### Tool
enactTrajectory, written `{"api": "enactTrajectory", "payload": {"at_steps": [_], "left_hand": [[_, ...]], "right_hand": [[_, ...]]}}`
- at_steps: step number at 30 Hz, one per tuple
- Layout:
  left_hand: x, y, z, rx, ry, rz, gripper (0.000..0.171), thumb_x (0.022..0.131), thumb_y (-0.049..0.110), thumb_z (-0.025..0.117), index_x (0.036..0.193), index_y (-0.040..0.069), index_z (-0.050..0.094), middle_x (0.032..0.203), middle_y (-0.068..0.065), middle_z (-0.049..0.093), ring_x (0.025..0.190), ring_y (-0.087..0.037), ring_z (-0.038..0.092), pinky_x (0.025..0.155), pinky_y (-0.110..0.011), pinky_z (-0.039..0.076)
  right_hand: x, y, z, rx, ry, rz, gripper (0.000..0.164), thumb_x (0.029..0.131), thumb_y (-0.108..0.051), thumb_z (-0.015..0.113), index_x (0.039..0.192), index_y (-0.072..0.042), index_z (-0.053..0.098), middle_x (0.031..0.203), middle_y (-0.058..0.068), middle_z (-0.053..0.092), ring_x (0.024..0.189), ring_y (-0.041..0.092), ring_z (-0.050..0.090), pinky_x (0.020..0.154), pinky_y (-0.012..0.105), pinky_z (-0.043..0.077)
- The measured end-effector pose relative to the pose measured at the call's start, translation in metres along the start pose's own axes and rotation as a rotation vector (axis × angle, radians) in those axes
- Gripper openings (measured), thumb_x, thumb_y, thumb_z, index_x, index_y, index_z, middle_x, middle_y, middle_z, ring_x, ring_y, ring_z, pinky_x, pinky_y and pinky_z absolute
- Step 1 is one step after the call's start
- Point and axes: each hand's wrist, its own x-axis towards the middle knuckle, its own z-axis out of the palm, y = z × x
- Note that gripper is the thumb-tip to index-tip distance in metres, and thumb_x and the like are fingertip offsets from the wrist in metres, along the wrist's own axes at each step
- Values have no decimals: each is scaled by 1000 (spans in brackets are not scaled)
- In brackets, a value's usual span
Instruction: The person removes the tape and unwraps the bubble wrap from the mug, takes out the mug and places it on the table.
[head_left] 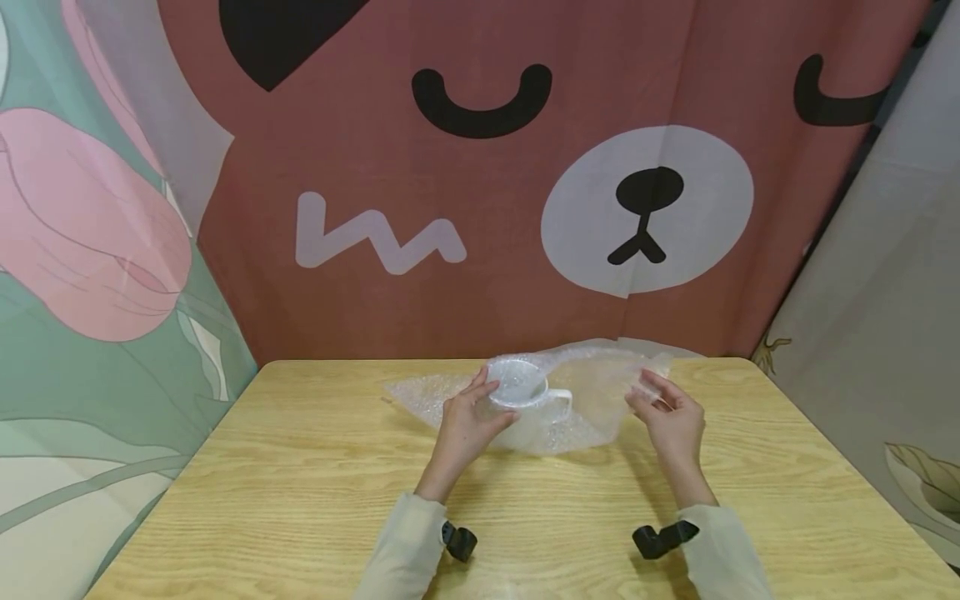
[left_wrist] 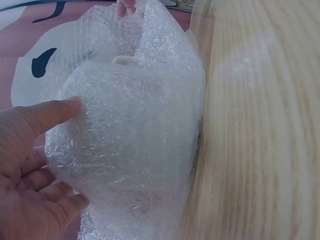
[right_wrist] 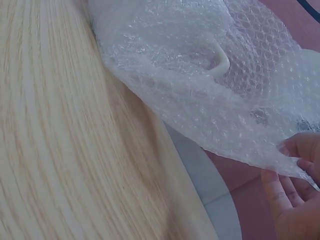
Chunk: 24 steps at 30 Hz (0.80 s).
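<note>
The left hand (head_left: 468, 421) grips the white cup (head_left: 517, 385) through the bubble wrap (head_left: 592, 396), thumb on the near side and fingers bent round the far left. The right hand (head_left: 675, 421) pinches the free edge of the sheet between thumb and fingers, well apart from the cup. So the cup sits in the left hand's hold, with its handle (right_wrist: 223, 64) pointing toward the right hand, and the wrap stretches between the two hands and spreads past the left hand as well. Whether the cup rests on the desk (head_left: 300, 500) or is held slightly above it, I cannot tell.

The step in hand seems to be managing the sheet about the cup; whether the wrap is going on or coming off cannot be judged from this one moment. Either way, the next move probably calls for a steady left hand and a right hand that guides the loose edge without snagging the handle, which looks like the likeliest catching point.

Counted: one cup with one handle, what appears to be one sheet of wrap, two hands, one desk under them, and two black wrist cameras, one at the left cuff (head_left: 405, 542) and one at the right. Beyond the hands hangs a curtain (head_left: 375, 308) printed with a bear's face.
</note>
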Motion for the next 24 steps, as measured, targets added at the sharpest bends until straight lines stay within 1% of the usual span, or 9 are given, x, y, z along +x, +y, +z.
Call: {"api": "enactTrajectory", "payload": {"at_steps": [4, 6, 11, 14, 18, 21, 24], "left_hand": [[0, -1, 0, 5, -9, 1, 56, 77, 18, 84, 123, -5, 63, 145, -13, 42, 134, -28, 39, 108, -43, 31], [0, 0, -1, 8, -15, 5, 56, 78, 19, 83, 124, -5, 62, 146, -13, 42, 134, -28, 39, 108, -43, 32], [0, 1, -1, 10, -18, 24, 59, 78, 22, 83, 124, -7, 61, 146, -14, 43, 134, -28, 39, 108, -44, 32], [0, 1, 0, 5, -4, 39, 62, 76, 25, 84, 124, -8, 61, 146, -16, 42, 134, -30, 38, 108, -46, 32], [0, 1, 4, 33, 27, 49, 66, 75, 29, 84, 125, -7, 61, 147, -18, 40, 135, -34, 37, 108, -50, 30], [-1, 0, 7, 59, 49, 49, 68, 75, 30, 84, 128, -6, 59, 147, -18, 40, 135, -36, 35, 108, -53, 29], [-1, -1, 9, 62, 65, 52, 69, 75, 30, 85, 129, -5, 58, 147, -19, 39, 136, -37, 32, 107, -57, 27]], "right_hand": [[1, 2, -1, 0, -1, 27, 49, 81, -3, 78, 127, -2, 63, 115, 8, 65, 75, 2, 65, 65, 19, 54], [2, 3, -1, 18, 0, 41, 50, 81, -2, 78, 128, -1, 62, 117, 9, 64, 75, 2, 65, 65, 19, 54], [3, 4, -1, 44, 5, 58, 51, 80, 0, 78, 128, 1, 61, 117, 9, 61, 73, 2, 65, 65, 19, 55], [3, 4, -2, 43, 6, 57, 51, 80, 0, 77, 128, 1, 61, 115, 7, 61, 72, 2, 65, 65, 20, 55], [2, 3, -2, 49, 3, 59, 51, 80, 1, 77, 128, 1, 61, 113, 6, 61, 70, 2, 65, 64, 20, 55], [2, 3, -2, 45, -1, 59, 51, 81, 0, 77, 129, 1, 60, 115, 7, 60, 70, 3, 65, 65, 20, 55], [2, 3, -2, 23, -6, 55, 51, 82, -1, 77, 130, 1, 60, 119, 9, 58, 70, 3, 65, 66, 21, 55]]}}
